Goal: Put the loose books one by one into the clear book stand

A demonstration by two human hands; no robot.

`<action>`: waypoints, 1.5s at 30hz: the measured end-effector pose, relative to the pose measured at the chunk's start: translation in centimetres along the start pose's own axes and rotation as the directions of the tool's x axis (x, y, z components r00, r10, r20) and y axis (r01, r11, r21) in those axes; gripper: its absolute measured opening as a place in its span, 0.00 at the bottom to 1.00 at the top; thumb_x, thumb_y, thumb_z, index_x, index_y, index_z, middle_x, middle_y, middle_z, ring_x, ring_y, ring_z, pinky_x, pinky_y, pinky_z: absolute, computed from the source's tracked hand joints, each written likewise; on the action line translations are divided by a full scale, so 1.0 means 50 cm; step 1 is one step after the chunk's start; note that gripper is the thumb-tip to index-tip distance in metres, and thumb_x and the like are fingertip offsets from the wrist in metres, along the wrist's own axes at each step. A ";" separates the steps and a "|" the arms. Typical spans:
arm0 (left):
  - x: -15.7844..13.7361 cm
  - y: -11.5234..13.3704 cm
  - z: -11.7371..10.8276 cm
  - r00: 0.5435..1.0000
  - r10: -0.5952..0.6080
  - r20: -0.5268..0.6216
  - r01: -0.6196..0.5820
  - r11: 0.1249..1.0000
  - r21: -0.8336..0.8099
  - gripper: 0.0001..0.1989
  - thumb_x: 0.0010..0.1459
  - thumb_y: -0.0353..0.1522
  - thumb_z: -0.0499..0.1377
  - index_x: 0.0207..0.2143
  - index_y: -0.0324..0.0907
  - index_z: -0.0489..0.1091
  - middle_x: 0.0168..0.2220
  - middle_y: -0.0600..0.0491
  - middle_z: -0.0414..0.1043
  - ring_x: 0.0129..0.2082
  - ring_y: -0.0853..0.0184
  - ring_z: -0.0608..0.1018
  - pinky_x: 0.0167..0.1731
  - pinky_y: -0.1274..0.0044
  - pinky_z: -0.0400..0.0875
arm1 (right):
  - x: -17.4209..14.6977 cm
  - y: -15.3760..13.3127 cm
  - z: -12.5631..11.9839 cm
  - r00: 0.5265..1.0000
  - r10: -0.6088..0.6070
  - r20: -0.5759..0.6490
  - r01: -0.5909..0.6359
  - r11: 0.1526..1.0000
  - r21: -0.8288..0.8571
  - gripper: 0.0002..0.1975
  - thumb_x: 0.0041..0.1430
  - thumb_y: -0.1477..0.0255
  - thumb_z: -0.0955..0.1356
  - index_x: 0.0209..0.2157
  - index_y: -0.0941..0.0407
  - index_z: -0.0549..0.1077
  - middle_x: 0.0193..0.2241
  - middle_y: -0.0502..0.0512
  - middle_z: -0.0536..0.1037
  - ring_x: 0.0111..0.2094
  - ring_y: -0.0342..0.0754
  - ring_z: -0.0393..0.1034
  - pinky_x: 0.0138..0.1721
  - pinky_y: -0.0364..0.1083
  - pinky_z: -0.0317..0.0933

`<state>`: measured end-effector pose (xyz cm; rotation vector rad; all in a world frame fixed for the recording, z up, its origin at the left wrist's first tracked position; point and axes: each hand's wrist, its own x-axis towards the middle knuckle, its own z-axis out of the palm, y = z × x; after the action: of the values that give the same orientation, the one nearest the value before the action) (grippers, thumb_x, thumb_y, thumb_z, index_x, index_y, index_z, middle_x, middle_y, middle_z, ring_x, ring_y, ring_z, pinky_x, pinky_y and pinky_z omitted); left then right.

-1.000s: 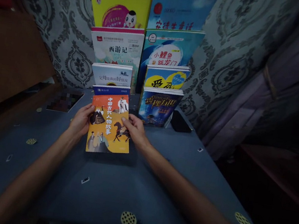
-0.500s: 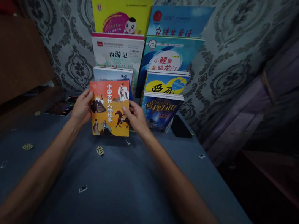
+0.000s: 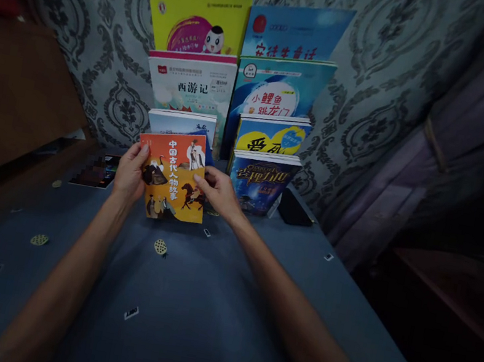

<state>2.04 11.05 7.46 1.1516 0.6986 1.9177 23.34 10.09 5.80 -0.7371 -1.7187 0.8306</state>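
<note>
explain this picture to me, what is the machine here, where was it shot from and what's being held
There is no machine: these are a person's two bare hands, seen from a camera worn on the head, looking forward and down. The left hand and right hand grip an orange book by its sides, cover facing the camera. Beyond it, on a blue table, books stand in a left row and a right row. A dark flat object lies beside the right row; I can't tell what it is.

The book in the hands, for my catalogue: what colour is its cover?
The book: orange-red above, golden yellow below; best in the head view.
</note>
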 end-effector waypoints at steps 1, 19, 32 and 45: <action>-0.001 0.000 -0.002 1.000 -0.010 -0.009 0.010 1.000 0.002 0.17 0.48 0.42 0.73 0.36 0.43 0.76 0.35 0.54 0.83 0.39 0.64 0.84 0.45 0.74 0.79 | -0.001 -0.003 0.000 0.999 0.006 -0.042 -0.008 0.999 -0.040 0.17 0.63 0.55 0.64 0.32 0.55 0.70 0.29 0.53 0.78 0.33 0.50 0.76 0.31 0.46 0.68; 0.022 0.074 -0.051 0.999 0.030 0.021 -0.029 0.999 -0.028 0.18 0.46 0.42 0.74 0.38 0.46 0.79 0.40 0.56 0.83 0.46 0.63 0.83 0.49 0.75 0.78 | -0.033 -0.003 0.009 0.960 0.018 -0.279 -0.188 0.781 -0.596 0.30 0.64 0.70 0.63 0.65 0.63 0.55 0.32 0.61 0.79 0.32 0.57 0.74 0.39 0.56 0.67; 0.040 0.215 -0.088 0.965 0.263 -0.012 -0.263 0.965 -0.003 0.11 0.55 0.41 0.68 0.35 0.44 0.75 0.46 0.57 0.81 0.67 0.62 0.66 0.67 0.69 0.62 | 0.011 -0.031 -0.049 0.973 -0.038 -0.228 -0.166 0.569 -0.805 0.17 0.63 0.68 0.68 0.50 0.62 0.70 0.30 0.64 0.79 0.36 0.59 0.74 0.39 0.54 0.66; 0.045 0.245 -0.103 0.955 0.288 -0.070 -0.288 0.957 0.004 0.11 0.70 0.32 0.51 0.40 0.43 0.72 0.48 0.59 0.80 0.66 0.70 0.67 0.66 0.72 0.63 | 0.017 -0.094 0.025 0.986 0.078 -0.144 -0.163 0.569 -0.806 0.08 0.66 0.70 0.67 0.43 0.59 0.75 0.31 0.63 0.78 0.38 0.61 0.75 0.41 0.57 0.63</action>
<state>-7.36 5.90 15.63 1.2425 0.5853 2.2110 21.55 7.87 9.84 -1.5073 -1.9582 -0.0038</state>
